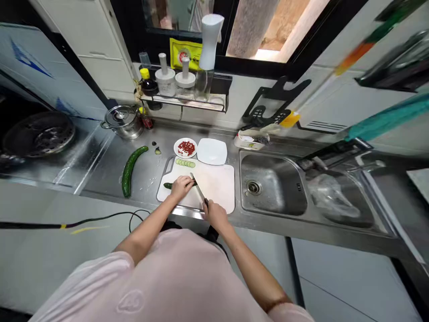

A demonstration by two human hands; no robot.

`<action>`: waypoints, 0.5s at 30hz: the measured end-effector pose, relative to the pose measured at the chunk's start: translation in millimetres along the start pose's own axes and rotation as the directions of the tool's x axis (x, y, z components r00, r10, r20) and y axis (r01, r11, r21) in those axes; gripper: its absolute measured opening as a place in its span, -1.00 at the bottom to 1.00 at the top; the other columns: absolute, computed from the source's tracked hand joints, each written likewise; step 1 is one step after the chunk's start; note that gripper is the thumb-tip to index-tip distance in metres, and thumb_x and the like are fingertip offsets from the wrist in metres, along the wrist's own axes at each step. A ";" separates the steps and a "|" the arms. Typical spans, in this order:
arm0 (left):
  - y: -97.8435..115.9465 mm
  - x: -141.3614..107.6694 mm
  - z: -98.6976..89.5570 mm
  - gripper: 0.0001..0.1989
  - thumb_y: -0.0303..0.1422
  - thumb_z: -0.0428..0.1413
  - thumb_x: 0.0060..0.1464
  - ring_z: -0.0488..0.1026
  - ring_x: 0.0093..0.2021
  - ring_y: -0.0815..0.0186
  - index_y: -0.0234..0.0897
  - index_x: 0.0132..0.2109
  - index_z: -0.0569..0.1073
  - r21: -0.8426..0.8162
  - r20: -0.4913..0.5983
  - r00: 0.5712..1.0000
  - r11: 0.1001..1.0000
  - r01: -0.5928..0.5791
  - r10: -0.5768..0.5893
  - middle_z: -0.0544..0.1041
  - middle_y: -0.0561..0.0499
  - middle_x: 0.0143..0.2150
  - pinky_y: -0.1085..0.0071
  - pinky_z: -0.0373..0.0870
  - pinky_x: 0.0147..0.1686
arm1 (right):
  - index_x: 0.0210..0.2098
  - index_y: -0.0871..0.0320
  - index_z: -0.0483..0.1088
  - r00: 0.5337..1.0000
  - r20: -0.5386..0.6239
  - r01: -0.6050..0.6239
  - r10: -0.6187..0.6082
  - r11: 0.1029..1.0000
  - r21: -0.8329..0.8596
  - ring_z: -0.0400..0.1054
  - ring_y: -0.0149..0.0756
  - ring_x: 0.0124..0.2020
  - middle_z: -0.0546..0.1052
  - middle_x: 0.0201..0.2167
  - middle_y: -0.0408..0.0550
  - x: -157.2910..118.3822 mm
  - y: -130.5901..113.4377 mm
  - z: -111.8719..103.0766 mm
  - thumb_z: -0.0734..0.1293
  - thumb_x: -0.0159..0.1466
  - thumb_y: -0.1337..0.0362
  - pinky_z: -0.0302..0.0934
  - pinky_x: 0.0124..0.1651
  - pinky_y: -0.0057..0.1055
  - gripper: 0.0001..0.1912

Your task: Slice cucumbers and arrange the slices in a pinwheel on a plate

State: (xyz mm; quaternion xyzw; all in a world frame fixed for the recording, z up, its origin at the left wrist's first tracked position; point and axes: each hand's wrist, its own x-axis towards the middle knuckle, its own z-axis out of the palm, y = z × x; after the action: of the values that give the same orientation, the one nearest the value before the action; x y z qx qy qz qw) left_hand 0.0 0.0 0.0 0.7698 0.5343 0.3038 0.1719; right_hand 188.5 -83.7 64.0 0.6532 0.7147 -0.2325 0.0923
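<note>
Head view: the left hand (182,188) is closed over a cucumber piece (170,185) lying on a white cutting board (217,188), its grip arched. The right hand (214,213) is clenched on the handle of a kitchen knife (199,188), with the blade just beside the left fingers (187,182). Hazard: if the cucumber piece slips, the edge could reach those fingers. A yellow packet (182,53) at the window seems to bear a red mark; no writing is legible

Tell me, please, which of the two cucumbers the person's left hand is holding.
The short cut cucumber on the cutting board, under the left hand; the other cucumber lies whole on the counter.
</note>
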 end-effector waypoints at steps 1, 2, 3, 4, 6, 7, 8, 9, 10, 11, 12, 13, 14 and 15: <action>0.2 0.1 -0.6 -0.81 -0.29 0.01 0.18 0.39 -0.14 0.31 -0.20 -0.24 0.51 -0.001 0.000 1.000 1.000 0.001 -0.001 0.52 0.00 -0.21 0.34 0.31 -0.10 | -0.12 0.19 0.29 1.000 0.014 -0.009 0.009 1.000 0.000 0.43 -0.15 -0.24 0.52 -0.31 0.09 1.6 -1.2 -0.7 -0.01 0.37 0.08 0.14 -0.25 -0.37 -0.61; 0.5 0.2 -1.1 -0.81 -0.29 0.01 0.18 0.39 -0.14 0.30 -0.20 -0.24 0.51 -0.001 0.000 1.000 1.000 0.001 -0.001 0.52 0.00 -0.21 0.34 0.31 -0.10 | -0.11 0.20 0.29 1.000 0.025 -0.015 0.015 1.000 0.001 0.43 -0.16 -0.23 0.52 -0.29 0.11 3.2 -2.4 -1.4 -0.01 0.38 0.08 0.14 -0.23 -0.37 -0.60; 0.8 0.2 -1.6 -0.81 -0.29 0.02 0.18 0.39 -0.14 0.30 -0.19 -0.25 0.51 -0.002 0.000 1.000 1.000 0.002 -0.002 0.52 0.00 -0.22 0.34 0.31 -0.10 | -0.11 0.20 0.29 0.999 0.033 -0.020 0.020 1.000 0.001 0.43 -0.16 -0.22 0.52 -0.28 0.12 4.8 -3.7 -2.1 -0.01 0.38 0.08 0.14 -0.22 -0.37 -0.60; 1.2 0.3 -2.1 -0.81 -0.28 0.02 0.17 0.39 -0.14 0.30 -0.19 -0.25 0.52 -0.003 -0.001 1.000 1.000 0.003 -0.003 0.52 -0.01 -0.22 0.34 0.31 -0.10 | -0.10 0.21 0.29 0.999 0.037 -0.023 0.023 1.000 0.001 0.43 -0.16 -0.21 0.52 -0.27 0.13 6.4 -4.8 -2.8 -0.01 0.38 0.08 0.14 -0.21 -0.37 -0.60; 1.8 0.4 -2.8 -0.81 -0.28 0.02 0.17 0.39 -0.15 0.31 -0.19 -0.24 0.52 -0.003 -0.003 1.000 1.000 0.003 -0.003 0.52 -0.01 -0.22 0.34 0.31 -0.11 | -0.09 0.21 0.29 0.999 0.035 -0.022 0.021 1.000 0.002 0.43 -0.16 -0.19 0.52 -0.26 0.14 9.5 -6.8 -4.0 -0.01 0.38 0.08 0.14 -0.21 -0.37 -0.60; 2.1 0.5 -3.1 -0.81 -0.28 0.02 0.17 0.39 -0.15 0.31 -0.18 -0.24 0.52 -0.003 -0.005 1.000 1.000 0.003 -0.003 0.52 -0.01 -0.22 0.34 0.31 -0.11 | -0.09 0.21 0.29 0.999 0.029 -0.019 0.019 1.000 0.004 0.43 -0.15 -0.19 0.52 -0.25 0.14 10.7 -7.4 -4.5 0.00 0.38 0.09 0.14 -0.21 -0.37 -0.60; 2.2 0.5 -3.3 -0.81 -0.28 0.02 0.17 0.39 -0.15 0.31 -0.18 -0.24 0.52 -0.003 -0.005 1.000 1.000 0.002 -0.002 0.52 -0.01 -0.22 0.35 0.31 -0.11 | -0.10 0.21 0.29 1.000 0.024 -0.018 0.018 1.000 0.005 0.42 -0.15 -0.19 0.52 -0.25 0.13 11.6 -7.7 -4.9 0.00 0.38 0.09 0.14 -0.21 -0.38 -0.60; 2.1 0.6 -3.4 -0.81 -0.28 0.02 0.17 0.39 -0.16 0.31 -0.18 -0.24 0.52 -0.002 -0.004 1.000 1.000 0.002 -0.002 0.52 -0.01 -0.23 0.34 0.31 -0.11 | -0.10 0.21 0.29 1.000 0.021 -0.018 0.018 1.000 0.007 0.42 -0.16 -0.19 0.52 -0.25 0.13 11.8 -7.6 -5.3 0.00 0.38 0.09 0.14 -0.21 -0.38 -0.60; 1.9 0.6 -3.4 -0.81 -0.29 0.02 0.17 0.39 -0.16 0.30 -0.18 -0.24 0.52 -0.001 -0.002 1.000 1.000 0.002 -0.002 0.52 -0.01 -0.23 0.34 0.31 -0.12 | -0.10 0.21 0.30 1.000 0.019 -0.018 0.018 1.000 0.007 0.43 -0.16 -0.19 0.52 -0.25 0.13 11.3 -7.1 -5.5 0.00 0.38 0.09 0.13 -0.21 -0.38 -0.60; 1.6 0.5 -3.3 -0.81 -0.29 0.02 0.17 0.39 -0.16 0.30 -0.18 -0.24 0.52 0.000 -0.001 1.000 1.000 0.003 -0.003 0.52 -0.01 -0.23 0.34 0.31 -0.12 | -0.11 0.21 0.30 1.000 0.018 -0.019 0.019 1.000 0.007 0.43 -0.16 -0.19 0.52 -0.25 0.13 9.9 -6.2 -5.6 0.00 0.37 0.09 0.13 -0.21 -0.38 -0.61; 1.2 0.5 -3.0 -0.82 -0.29 0.02 0.17 0.39 -0.17 0.30 -0.19 -0.24 0.52 0.001 -0.001 1.000 1.000 0.005 -0.005 0.52 -0.02 -0.24 0.34 0.31 -0.12 | -0.11 0.20 0.30 1.000 0.019 -0.022 0.021 1.000 0.006 0.43 -0.16 -0.19 0.52 -0.25 0.13 7.8 -4.9 -5.6 0.01 0.37 0.09 0.13 -0.21 -0.38 -0.61; 0.8 0.4 -2.7 -0.82 -0.29 0.03 0.17 0.39 -0.17 0.30 -0.19 -0.24 0.52 0.002 -0.001 1.000 1.000 0.008 -0.008 0.52 -0.02 -0.24 0.34 0.31 -0.13 | -0.11 0.20 0.30 0.999 0.021 -0.025 0.025 1.000 0.004 0.43 -0.16 -0.20 0.52 -0.26 0.12 5.0 -3.5 -5.4 0.01 0.37 0.09 0.13 -0.22 -0.38 -0.62; 0.3 0.3 -2.3 -0.82 -0.29 0.03 0.17 0.39 -0.17 0.30 -0.19 -0.24 0.52 0.002 -0.003 1.000 1.000 0.010 -0.010 0.52 -0.02 -0.24 0.34 0.31 -0.13 | -0.12 0.20 0.30 0.999 0.024 -0.029 0.029 1.000 0.003 0.43 -0.15 -0.20 0.52 -0.26 0.12 1.8 -1.9 -5.1 0.01 0.37 0.09 0.13 -0.22 -0.38 -0.62; -0.1 0.2 -1.9 -0.82 -0.29 0.03 0.16 0.39 -0.17 0.30 -0.19 -0.25 0.52 0.001 -0.005 1.000 1.000 0.012 -0.012 0.52 -0.02 -0.24 0.34 0.31 -0.13 | -0.12 0.20 0.30 0.999 0.030 -0.034 0.034 0.999 0.001 0.43 -0.15 -0.21 0.52 -0.27 0.11 -1.5 -0.4 -4.8 0.01 0.37 0.09 0.14 -0.22 -0.38 -0.62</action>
State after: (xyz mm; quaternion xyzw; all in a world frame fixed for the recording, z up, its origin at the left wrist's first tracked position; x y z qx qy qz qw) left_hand -1.3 0.1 1.4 0.7660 0.5396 0.3044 0.1718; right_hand 189.1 -82.8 68.8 0.6619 0.7017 -0.2410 0.1063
